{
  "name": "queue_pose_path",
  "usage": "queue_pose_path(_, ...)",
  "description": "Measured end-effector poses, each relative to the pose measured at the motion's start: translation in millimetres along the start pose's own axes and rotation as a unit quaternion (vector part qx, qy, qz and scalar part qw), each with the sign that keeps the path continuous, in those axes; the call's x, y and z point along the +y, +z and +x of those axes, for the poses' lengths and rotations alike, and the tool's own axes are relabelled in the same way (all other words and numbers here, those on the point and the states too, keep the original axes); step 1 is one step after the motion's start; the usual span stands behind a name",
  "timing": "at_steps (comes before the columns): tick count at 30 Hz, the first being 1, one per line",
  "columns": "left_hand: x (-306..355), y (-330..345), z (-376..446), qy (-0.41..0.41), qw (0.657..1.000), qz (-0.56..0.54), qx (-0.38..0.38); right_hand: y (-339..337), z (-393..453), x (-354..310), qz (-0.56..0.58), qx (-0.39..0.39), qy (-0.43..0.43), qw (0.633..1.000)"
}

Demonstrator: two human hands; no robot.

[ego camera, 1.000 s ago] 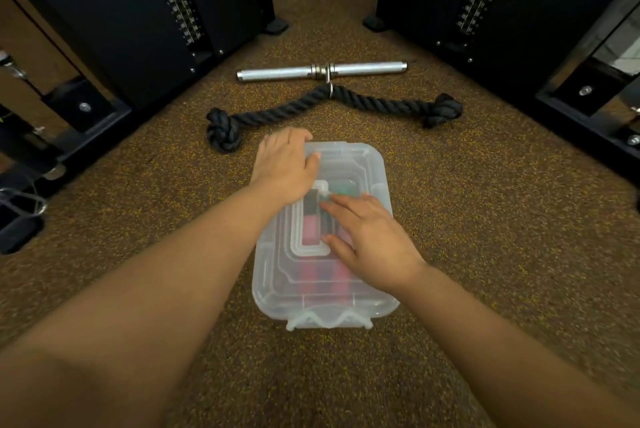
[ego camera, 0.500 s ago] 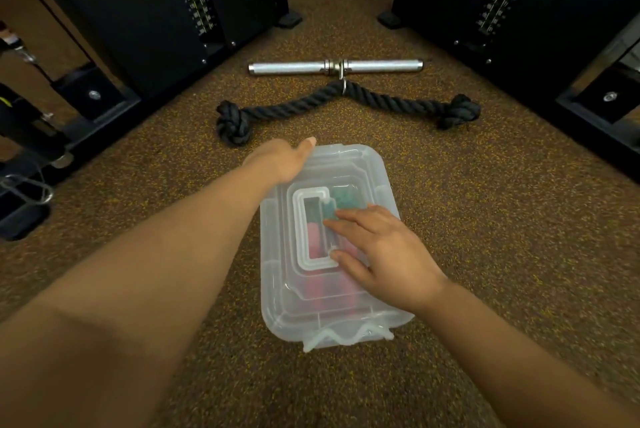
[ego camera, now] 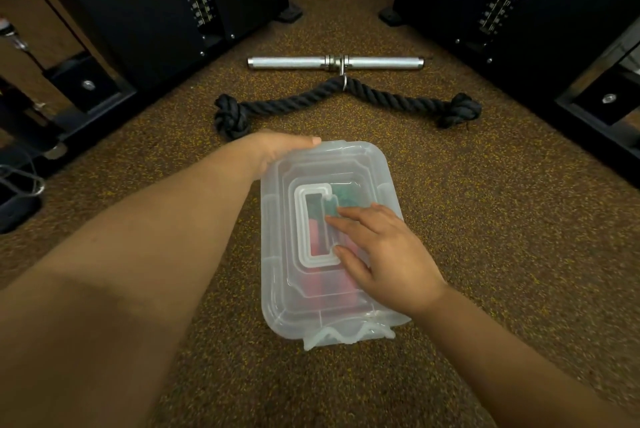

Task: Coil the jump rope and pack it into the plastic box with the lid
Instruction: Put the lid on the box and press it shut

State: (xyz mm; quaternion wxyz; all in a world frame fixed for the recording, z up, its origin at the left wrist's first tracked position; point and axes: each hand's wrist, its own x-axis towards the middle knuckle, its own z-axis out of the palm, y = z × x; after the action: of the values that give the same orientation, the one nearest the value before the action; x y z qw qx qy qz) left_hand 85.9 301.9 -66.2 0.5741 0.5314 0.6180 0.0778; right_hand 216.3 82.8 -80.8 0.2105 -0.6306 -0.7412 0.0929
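The clear plastic box (ego camera: 294, 289) sits on the speckled brown floor (ego camera: 502, 237) with its lid (ego camera: 349, 164) on, and everything else is best placed from it. Through the translucent lid show blurred red and green shapes — the jump rope (ego camera: 317, 235) lying inside, its coils too hazy to trace. The right hand (ego camera: 384, 254) lies flat on top of the lid, fingers spread and pressing near the raised rectangular handle (ego camera: 313, 225) at the lid's centre; it grips nothing. The left hand (ego camera: 277, 148) curls around the box's far left corner, thumb along the lid's rim, grasping that edge. Beyond the box lies a thick black knotted rope (ego camera: 346, 98), and just past that a silver bar (ego camera: 334, 62). Black machine frames (ego camera: 138, 11) stand well off to both sides of the box.
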Motion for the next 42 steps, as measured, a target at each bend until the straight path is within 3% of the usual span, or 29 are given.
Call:
queue_pose_path(4, -3.8, 4.6, -11.0, 0.073, 0.997, -0.005, 0.039, -0.4, -0.2, -0.4, 0.002, 0.003, -0.001, 1.000)
queue_pose_path(10, -10.7, 9.2, -12.6, 0.174, 0.979, 0.102, 0.039, -0.1, -0.7, -2.1, -0.001, 0.001, 0.004, 1.000)
queue_pose_path(16, -15.0, 18.6, -9.2, 0.223, 0.963, 0.104, 0.111, -0.4, -1.2, -3.1, -0.004, -0.001, 0.004, 1.000)
queue_pose_path(27, -21.0, 28.7, -19.2, 0.233, 0.934, 0.186, 0.196, 1.1, -1.2, -0.9, -0.006, 0.007, 0.017, 1.000)
queue_pose_path(30, -33.2, 38.7, -47.6, 0.217, 0.911, 0.272, 0.221, -1.9, -6.6, -2.7, -0.026, 0.023, 0.063, 0.997)
queue_pose_path(32, -51.0, 48.8, -73.8, 0.198, 0.916, 0.267, 0.224, -0.6, -12.2, -4.5, -0.026, 0.030, 0.115, 0.993)
queue_pose_path(37, -101.5, 70.6, -141.0, 0.163, 0.951, 0.138, 0.222, -3.4, -26.3, -11.5, 0.127, 0.048, 0.283, 0.949)
queue_pose_path(42, -125.6, 76.3, -173.8, 0.143, 0.966, 0.045, 0.213, -12.6, -39.4, -24.3, 0.190, 0.040, 0.344, 0.919)
